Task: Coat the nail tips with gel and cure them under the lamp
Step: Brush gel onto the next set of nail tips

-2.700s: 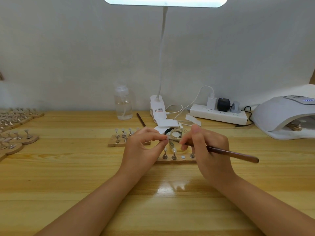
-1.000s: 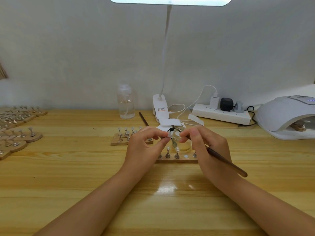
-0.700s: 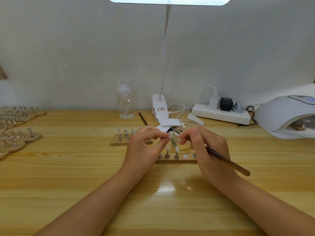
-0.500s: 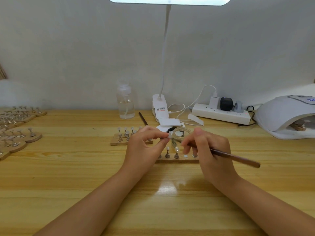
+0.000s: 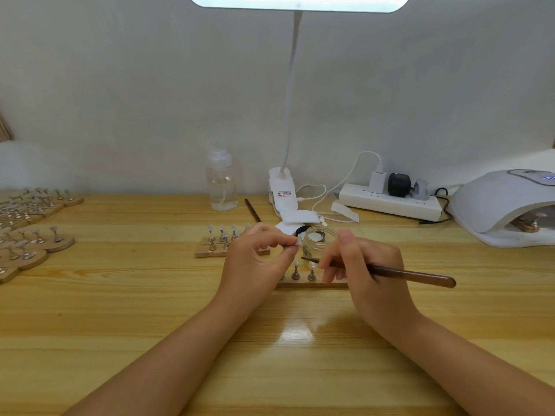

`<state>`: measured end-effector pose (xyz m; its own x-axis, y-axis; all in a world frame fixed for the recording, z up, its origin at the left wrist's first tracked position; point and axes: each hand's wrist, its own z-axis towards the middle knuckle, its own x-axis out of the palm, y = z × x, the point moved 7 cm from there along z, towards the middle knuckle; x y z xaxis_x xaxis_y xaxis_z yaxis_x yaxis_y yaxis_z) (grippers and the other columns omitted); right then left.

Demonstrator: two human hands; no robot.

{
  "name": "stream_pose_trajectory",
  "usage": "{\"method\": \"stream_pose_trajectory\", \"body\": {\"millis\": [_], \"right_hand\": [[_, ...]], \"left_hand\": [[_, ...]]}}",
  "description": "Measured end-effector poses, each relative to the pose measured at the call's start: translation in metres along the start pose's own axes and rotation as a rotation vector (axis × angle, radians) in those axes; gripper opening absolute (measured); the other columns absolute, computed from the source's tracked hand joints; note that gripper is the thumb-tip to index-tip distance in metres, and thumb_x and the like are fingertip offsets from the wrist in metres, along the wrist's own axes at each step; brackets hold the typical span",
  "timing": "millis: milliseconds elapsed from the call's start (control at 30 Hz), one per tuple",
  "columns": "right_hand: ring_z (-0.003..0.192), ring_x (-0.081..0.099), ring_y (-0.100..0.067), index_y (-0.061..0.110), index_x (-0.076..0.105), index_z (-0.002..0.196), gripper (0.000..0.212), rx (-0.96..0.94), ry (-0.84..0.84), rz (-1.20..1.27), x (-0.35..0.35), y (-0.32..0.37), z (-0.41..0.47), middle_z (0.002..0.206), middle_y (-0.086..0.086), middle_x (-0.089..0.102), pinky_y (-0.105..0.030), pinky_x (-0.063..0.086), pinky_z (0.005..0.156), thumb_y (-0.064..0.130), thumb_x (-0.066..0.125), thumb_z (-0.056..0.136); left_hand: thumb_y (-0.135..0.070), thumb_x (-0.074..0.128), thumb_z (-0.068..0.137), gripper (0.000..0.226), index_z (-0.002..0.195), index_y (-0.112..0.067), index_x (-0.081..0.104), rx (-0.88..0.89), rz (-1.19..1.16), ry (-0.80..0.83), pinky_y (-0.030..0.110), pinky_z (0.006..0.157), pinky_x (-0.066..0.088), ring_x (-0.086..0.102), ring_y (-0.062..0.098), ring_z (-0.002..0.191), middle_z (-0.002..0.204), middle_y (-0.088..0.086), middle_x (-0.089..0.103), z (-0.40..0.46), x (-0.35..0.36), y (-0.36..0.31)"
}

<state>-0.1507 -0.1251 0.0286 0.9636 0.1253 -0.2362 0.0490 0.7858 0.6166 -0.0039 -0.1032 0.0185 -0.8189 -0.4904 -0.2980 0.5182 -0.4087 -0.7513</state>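
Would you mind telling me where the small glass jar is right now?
In the head view, the glass jar stands mid-table between the left hand and right hand, just behind the wooden holder.

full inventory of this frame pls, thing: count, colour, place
gel jar: 1, clear glass, table centre
wooden stand: 1, tan, below jar
second stand: 1, tan, left of hands
brush: 1, brown, right hand
spare brush: 1, brown, by bottle
bottle: 1, clear, back
desk lamp: 1, white, back
power strip: 1, white, back right
curing lamp: 1, white, far right
stand pile: several, tan, far left
nail tip: 1, whitish, left-hand grip
left hand
right hand
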Motion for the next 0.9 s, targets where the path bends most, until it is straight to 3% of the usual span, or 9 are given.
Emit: {"method": "stream_pose_trajectory", "body": {"millis": [133,233,400,533,667,800,900], "right_hand": [[0.062,0.059,0.003,0.021,0.063,0.071,0.036,-0.055,0.013,-0.113,0.0009,0.0046,0.0011,0.062,0.009,0.062,-0.008,0.043,0.06,0.03,0.034,0.091],[0.051,0.059,-0.005,0.017,0.065,0.06,0.046,0.007,-0.003,-0.01,-0.0001,-0.0009,-0.0016,0.05,0.0,0.061,-0.015,0.046,0.056,0.036,0.034,0.089],[0.063,0.058,0.003,0.02,0.063,0.073,0.036,-0.069,-0.003,-0.121,0.0006,0.0061,0.001,0.063,0.01,0.062,-0.007,0.042,0.06,0.029,0.033,0.092],[0.053,0.058,-0.002,0.015,0.066,0.063,0.047,-0.019,-0.023,-0.028,-0.0012,0.0011,-0.0022,0.052,0.003,0.061,-0.011,0.043,0.058,0.033,0.033,0.091],[0.066,0.059,0.003,0.021,0.063,0.075,0.035,-0.071,-0.017,-0.131,-0.0002,0.0072,-0.0003,0.066,0.013,0.061,-0.008,0.043,0.061,0.03,0.033,0.092],[0.053,0.059,-0.005,0.015,0.066,0.062,0.049,-0.001,-0.018,-0.036,0.0003,-0.0006,-0.0032,0.052,0.003,0.062,-0.02,0.046,0.06,0.035,0.032,0.09],[0.06,0.059,0.0,0.019,0.064,0.07,0.04,-0.054,-0.028,-0.1,-0.0005,0.0052,-0.0017,0.059,0.008,0.062,-0.011,0.043,0.059,0.031,0.032,0.091]], "left_hand": [[-0.006,0.073,0.072,0.031,0.073,-0.036,0.065,0.011,0.011,0.004,0.008,0.071,0.041,0.055,0.003,0.077,0.078,-0.008,0.062,0.0004,0.0002,-0.0002],[-0.007,0.074,0.071,0.031,0.072,-0.037,0.065,0.001,0.011,0.004,0.007,0.072,0.041,0.055,0.003,0.077,0.078,-0.008,0.062,0.0005,0.0007,-0.0004],[-0.008,0.073,0.072,0.029,0.074,-0.036,0.065,0.002,0.014,0.014,0.006,0.072,0.04,0.056,0.004,0.079,0.079,-0.008,0.063,0.0001,0.0002,-0.0003],[-0.009,0.074,0.071,0.029,0.072,-0.037,0.065,0.0,0.003,-0.001,0.008,0.072,0.041,0.055,0.003,0.077,0.077,-0.009,0.062,-0.0002,0.0002,-0.0013],[-0.008,0.074,0.072,0.031,0.073,-0.037,0.065,0.007,0.005,0.005,0.007,0.071,0.041,0.055,-0.001,0.078,0.077,-0.01,0.062,0.0006,0.0004,-0.0003],[-0.008,0.074,0.071,0.032,0.072,-0.039,0.065,0.0,-0.007,-0.004,0.007,0.071,0.04,0.054,-0.004,0.077,0.075,-0.012,0.061,0.0005,0.0004,-0.0002],[-0.009,0.074,0.071,0.031,0.072,-0.039,0.064,0.004,-0.001,-0.002,0.007,0.071,0.04,0.054,-0.001,0.077,0.076,-0.011,0.062,0.0007,0.0001,0.0008]]}}
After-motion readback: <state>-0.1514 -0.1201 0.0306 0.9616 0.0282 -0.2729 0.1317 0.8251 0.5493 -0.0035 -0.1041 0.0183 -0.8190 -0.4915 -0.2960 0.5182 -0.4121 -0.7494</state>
